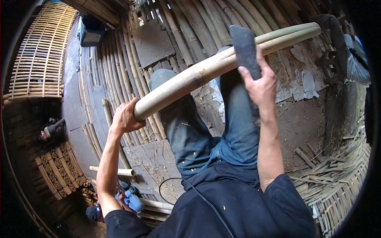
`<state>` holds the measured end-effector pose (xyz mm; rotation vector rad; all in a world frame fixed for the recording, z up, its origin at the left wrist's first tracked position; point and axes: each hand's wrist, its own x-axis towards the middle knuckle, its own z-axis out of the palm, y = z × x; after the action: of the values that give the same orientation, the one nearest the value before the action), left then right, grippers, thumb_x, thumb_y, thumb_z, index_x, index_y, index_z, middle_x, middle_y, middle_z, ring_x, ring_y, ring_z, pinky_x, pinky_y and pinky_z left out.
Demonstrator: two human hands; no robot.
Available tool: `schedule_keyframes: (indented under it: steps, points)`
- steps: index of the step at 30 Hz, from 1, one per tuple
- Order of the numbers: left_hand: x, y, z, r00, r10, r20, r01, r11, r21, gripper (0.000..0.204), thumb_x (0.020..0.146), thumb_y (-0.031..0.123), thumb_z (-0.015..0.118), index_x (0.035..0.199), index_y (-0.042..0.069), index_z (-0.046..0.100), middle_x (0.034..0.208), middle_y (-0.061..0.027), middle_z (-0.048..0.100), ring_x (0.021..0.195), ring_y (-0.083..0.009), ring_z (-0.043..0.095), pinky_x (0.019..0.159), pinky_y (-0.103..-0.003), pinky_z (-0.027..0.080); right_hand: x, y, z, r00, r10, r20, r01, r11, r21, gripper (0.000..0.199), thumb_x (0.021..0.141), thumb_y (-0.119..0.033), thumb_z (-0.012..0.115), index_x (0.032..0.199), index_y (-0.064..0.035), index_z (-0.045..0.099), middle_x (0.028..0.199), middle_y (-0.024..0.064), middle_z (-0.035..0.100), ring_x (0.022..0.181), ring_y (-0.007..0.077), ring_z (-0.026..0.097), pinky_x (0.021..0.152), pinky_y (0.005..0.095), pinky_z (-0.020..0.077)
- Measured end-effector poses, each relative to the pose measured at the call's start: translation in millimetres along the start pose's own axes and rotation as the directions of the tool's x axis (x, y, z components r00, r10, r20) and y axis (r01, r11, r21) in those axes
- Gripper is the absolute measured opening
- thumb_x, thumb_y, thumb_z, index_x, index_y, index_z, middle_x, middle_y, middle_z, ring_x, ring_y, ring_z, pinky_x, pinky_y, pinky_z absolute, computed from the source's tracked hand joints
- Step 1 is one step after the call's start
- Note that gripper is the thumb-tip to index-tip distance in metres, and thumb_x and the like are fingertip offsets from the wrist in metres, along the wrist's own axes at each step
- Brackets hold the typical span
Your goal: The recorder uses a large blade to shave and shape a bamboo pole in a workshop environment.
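My left hand (127, 116) is clamped on the near end of the bamboo (194, 77), the thumb low against its cut rim. My right hand (261, 85) is closed on the lower part of a dark flat blade (245, 47), the thumb on one side and fingers on the other. From my left hand the bamboo slopes up over my jeans (240, 115), passes behind the blade just above my right hand, and runs on to its far end, up and to the right of that hand. A lengthwise line marks this far part. Whether the blade bites into it or only lies across, I cannot tell.

Above my left hand a square board (153, 41) lies on the poles (119, 71); farther off to the upper left is a slatted rack (41, 51). Down and left of that hand are bundles (61, 170), and below it another person (134, 202) sits low. Well below and right of my right hand lies a heap of strips (337, 174).
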<state>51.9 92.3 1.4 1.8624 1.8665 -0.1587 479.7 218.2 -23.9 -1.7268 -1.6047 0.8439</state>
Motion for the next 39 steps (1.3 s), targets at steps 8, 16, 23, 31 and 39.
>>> schedule_keyframes:
  steps: [8,16,23,31,39]
  points:
    - [-0.7,1.8,15.6,0.998,0.012,-0.069,-0.011,1.0,0.017,0.06,0.06,0.023,0.087,0.113,0.007,0.063,0.093,-0.0212,0.073,0.091,-0.0442,0.073,0.083,-0.052,0.057,-67.7,-49.7,66.0,0.85,-0.177,0.496,0.163,0.984,0.072,0.083,0.089,-0.028,0.084,0.162,-0.0358,0.045,0.106,0.0256,0.078,0.091,0.0388,0.08,0.088,0.0448,0.065]
    - [-2.0,14.4,6.0,0.999,-0.025,-0.042,0.03,0.994,0.101,0.066,0.062,0.026,0.09,0.117,0.005,0.061,0.097,-0.0217,0.073,0.094,-0.0432,0.072,0.087,-0.052,0.057,-16.1,-12.0,24.9,0.986,-0.143,0.087,0.129,0.98,0.149,0.073,0.094,-0.019,0.079,0.161,-0.0255,0.049,0.116,0.0195,0.079,0.091,0.0309,0.08,0.091,0.0406,0.0657]
    - [-13.5,-1.2,16.0,0.996,-0.005,-0.092,0.011,0.998,0.069,0.066,0.061,0.022,0.091,0.119,0.007,0.062,0.101,-0.0198,0.074,0.095,-0.0418,0.073,0.084,-0.051,0.058,-38.2,-29.7,49.7,0.933,-0.251,0.257,0.221,0.965,0.142,0.079,0.091,-0.024,0.082,0.161,-0.0305,0.048,0.108,0.023,0.08,0.092,0.0352,0.08,0.09,0.041,0.0659]
    - [-12.8,10.1,16.2,0.994,-0.025,-0.103,0.037,0.993,0.115,0.069,0.062,0.022,0.091,0.121,0.006,0.061,0.104,-0.0217,0.074,0.095,-0.042,0.074,0.084,-0.051,0.06,-53.4,-44.3,55.0,0.912,-0.22,0.346,0.198,0.975,0.097,0.084,0.089,-0.022,0.083,0.163,-0.0306,0.044,0.107,0.0216,0.077,0.091,0.0348,0.076,0.087,0.0425,0.0635]
    - [4.4,-2.5,-19.6,0.992,0.078,0.098,-0.058,0.98,-0.188,0.061,0.056,0.022,0.088,0.107,-0.002,0.066,0.087,-0.022,0.073,0.078,-0.0392,0.073,0.08,-0.048,0.06,-11.1,-19.0,20.1,0.998,-0.05,0.046,0.045,0.994,0.095,0.073,0.095,-0.019,0.08,0.161,-0.0304,0.049,0.107,0.0159,0.081,0.079,0.0269,0.08,0.078,0.0382,0.0688]
